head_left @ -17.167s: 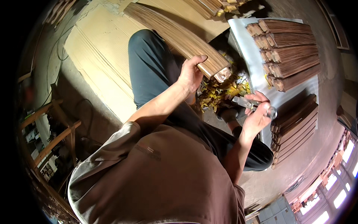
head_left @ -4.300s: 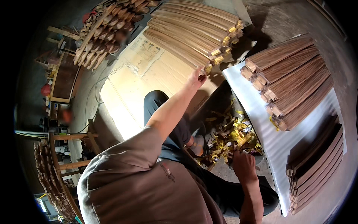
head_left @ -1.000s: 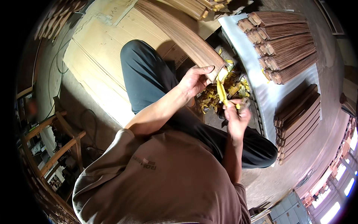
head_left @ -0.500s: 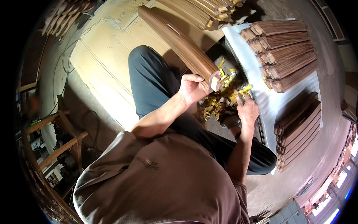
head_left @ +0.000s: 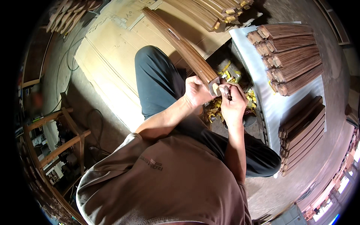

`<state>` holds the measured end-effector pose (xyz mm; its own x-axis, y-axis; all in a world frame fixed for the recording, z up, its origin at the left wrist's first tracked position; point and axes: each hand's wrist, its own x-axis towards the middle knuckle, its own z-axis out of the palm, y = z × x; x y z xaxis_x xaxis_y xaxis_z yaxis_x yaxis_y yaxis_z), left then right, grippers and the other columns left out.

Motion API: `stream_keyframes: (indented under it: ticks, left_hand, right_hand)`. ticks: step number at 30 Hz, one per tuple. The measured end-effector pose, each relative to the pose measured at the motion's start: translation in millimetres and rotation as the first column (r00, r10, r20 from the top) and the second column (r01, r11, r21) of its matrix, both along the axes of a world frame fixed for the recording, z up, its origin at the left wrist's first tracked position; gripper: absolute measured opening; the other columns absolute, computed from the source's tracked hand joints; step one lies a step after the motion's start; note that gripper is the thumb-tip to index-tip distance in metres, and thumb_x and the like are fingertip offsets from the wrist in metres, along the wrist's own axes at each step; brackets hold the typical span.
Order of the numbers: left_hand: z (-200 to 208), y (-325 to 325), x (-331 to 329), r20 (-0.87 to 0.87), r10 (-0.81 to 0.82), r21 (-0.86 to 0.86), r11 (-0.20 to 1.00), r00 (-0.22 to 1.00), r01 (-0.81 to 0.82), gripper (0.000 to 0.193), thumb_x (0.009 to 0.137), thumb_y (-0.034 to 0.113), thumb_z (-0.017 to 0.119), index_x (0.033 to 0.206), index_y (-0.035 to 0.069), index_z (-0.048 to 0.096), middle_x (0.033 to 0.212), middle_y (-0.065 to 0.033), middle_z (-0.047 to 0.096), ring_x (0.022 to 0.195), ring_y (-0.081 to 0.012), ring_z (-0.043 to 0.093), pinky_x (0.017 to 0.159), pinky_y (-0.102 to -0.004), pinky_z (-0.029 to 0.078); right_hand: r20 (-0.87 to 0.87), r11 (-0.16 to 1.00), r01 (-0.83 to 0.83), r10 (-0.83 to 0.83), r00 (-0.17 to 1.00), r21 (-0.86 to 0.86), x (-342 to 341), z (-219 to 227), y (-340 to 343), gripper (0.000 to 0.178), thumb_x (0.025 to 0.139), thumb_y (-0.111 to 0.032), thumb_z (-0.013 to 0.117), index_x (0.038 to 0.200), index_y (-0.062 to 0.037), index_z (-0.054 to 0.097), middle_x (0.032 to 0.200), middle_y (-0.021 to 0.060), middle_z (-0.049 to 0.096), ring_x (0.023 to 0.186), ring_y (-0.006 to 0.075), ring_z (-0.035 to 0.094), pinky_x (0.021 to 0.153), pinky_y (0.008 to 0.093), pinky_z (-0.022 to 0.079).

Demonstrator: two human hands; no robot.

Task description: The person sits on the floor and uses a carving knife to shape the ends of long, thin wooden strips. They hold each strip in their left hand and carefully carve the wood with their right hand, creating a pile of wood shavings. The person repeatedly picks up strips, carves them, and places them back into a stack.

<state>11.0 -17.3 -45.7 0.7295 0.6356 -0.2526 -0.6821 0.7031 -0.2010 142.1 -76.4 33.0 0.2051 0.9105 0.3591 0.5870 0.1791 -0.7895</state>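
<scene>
A long brown wooden piece (head_left: 183,48) with a slot in its face slants from the upper left down to my hands, a pale tenon showing at its near end. My left hand (head_left: 197,92) is closed around that end from below and the left side. Against the tenon works my right hand (head_left: 233,99), its fingers closed on a small dark tool (head_left: 227,93) whose kind I cannot make out. Beneath both hands lies a heap of yellow tape scraps (head_left: 215,110), partly hidden by them.
To the right, a white-covered surface (head_left: 258,80) carries stacked brown wooden pieces (head_left: 288,56) and a second, darker stack (head_left: 303,135). More pieces with yellow ends (head_left: 210,13) lie at the top on cardboard (head_left: 101,56). A wooden frame (head_left: 60,150) and cables stand left.
My right hand has moved left and up from the tape heap to the wooden piece's tenon end. The yellow strip at its fingers no longer shows. The wooden piece has turned slightly.
</scene>
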Motion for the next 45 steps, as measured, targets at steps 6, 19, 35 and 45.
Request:
stream_keyframes:
  ticks: [6,19,35,45]
  left_hand:
    - [-5.3,-0.3,-1.0,0.024,-0.014,0.005,1.000,1.000,0.014,0.059,0.054,0.019,0.062,0.108,-0.005,0.066,0.113,-0.0207,0.066,0.119,-0.0363,0.054,0.112,-0.0497,0.033]
    - [10.4,0.8,3.9,-0.064,-0.006,-0.147,0.989,0.998,-0.003,0.053,0.055,0.013,0.059,0.107,0.000,0.062,0.110,-0.0184,0.065,0.110,-0.0358,0.057,0.112,-0.0547,0.036]
    - [-20.9,111.3,-48.0,-0.317,0.315,-0.138,0.918,0.895,-0.372,0.080,0.086,0.065,0.059,0.135,0.003,0.048,0.128,-0.0224,0.054,0.117,-0.0415,0.055,0.103,-0.0647,0.041]
    - [-20.9,128.2,-34.0,-0.564,0.105,0.063,0.994,0.819,-0.085,0.053,0.078,0.050,0.076,0.097,0.005,0.056,0.085,-0.0142,0.061,0.077,-0.0285,0.063,0.073,-0.0468,0.055]
  right_hand:
    - [0.213,0.999,0.028,-0.037,0.976,0.047,-1.5,-9.2,0.4,0.005,0.090,-0.002,0.064,0.092,-0.0002,0.059,0.088,0.0153,0.064,0.078,0.0369,0.064,0.070,0.0447,0.051]
    - [0.061,0.975,0.145,-0.137,0.989,-0.171,16.7,3.2,-22.1,0.023,0.085,-0.010,0.076,0.102,0.0017,0.065,0.095,0.0177,0.069,0.082,0.0350,0.067,0.075,0.0417,0.053]
    - [0.266,0.983,0.081,-0.036,0.963,-0.164,41.9,25.8,-33.0,0.028,0.067,-0.002,0.087,0.089,0.0028,0.069,0.087,0.0130,0.071,0.070,0.0253,0.067,0.063,0.0343,0.054]
    - [-0.207,0.995,-0.034,0.014,0.978,-0.094,127.2,57.0,-103.2,0.026,0.098,-0.025,0.052,0.084,-0.0038,0.059,0.087,0.0088,0.069,0.069,0.0190,0.062,0.065,0.0311,0.052]
